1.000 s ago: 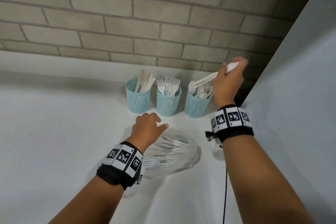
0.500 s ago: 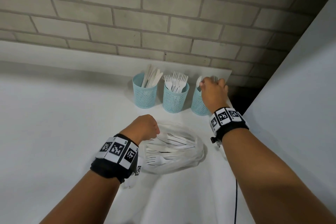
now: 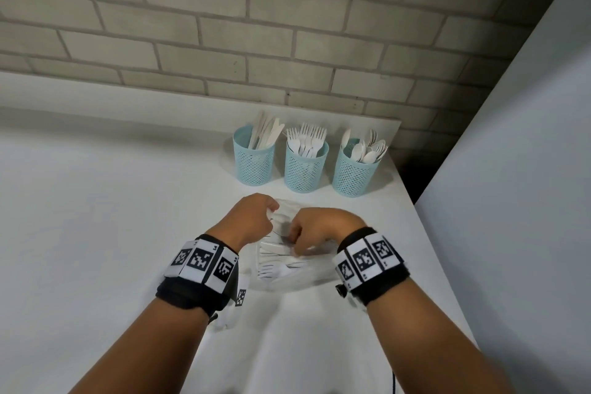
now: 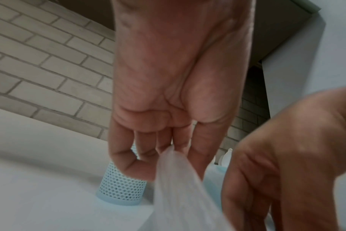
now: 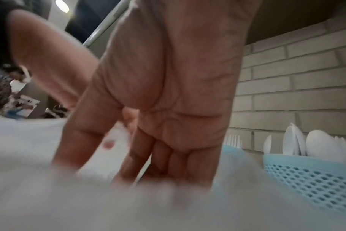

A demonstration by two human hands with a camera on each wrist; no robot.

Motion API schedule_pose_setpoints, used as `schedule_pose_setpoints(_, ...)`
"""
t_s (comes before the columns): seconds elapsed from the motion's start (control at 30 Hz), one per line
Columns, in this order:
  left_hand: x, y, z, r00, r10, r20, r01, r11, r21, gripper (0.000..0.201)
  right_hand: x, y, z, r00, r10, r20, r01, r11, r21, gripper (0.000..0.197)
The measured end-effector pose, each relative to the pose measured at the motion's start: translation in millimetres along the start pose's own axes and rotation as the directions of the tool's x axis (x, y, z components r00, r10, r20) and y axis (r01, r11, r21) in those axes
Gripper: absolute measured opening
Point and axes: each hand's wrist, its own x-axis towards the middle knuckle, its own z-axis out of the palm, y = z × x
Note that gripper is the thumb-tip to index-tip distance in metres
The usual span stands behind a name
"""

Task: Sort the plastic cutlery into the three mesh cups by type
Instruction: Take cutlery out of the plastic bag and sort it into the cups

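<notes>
both hands work at a clear plastic bag of white cutlery lying on the white table, just in front of the three cups. the left hand pinches the bag's far edge between thumb and fingertips, as the left wrist view shows the film gathered at the fingers. the right hand reaches into the bag's mouth with fingers bent down among the loose pieces; whether it has hold of one cannot be told, since the bag blurs the fingertips in the right wrist view. inside the bag, forks and other white pieces lie flat. beyond the hands, three light blue mesh cups stand in a row near the table's back edge: the left cup holds knives, the middle cup holds forks, the right cup holds spoons. a pale brick wall rises behind.
</notes>
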Motion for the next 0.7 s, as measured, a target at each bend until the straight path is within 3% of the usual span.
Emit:
schedule_pose_setpoints(0.2,-3.7,-2.8,3.0,0.999,0.043,-0.032,-0.044,0.998,-0.041,0.047,-0.8,-5.7,20.0,0.993,0.002,-0.118,-0.013,0.996,-0.090,0.010)
schedule_pose_setpoints(0.37,-2.1,-3.8,5.0,0.998,0.022,-0.067,-0.028,0.996,-0.081,0.045,-1.7,-8.4,20.5,0.992,0.029,-0.119,-0.041,0.995,-0.095,0.029)
schedule_pose_setpoints(0.7,0.4,-3.1,8.0,0.998,0.006,-0.058,-0.014,0.990,-0.140,0.045,-1.9,-14.9,21.0,0.995,0.007,-0.098,-0.019,0.993,-0.117,0.026)
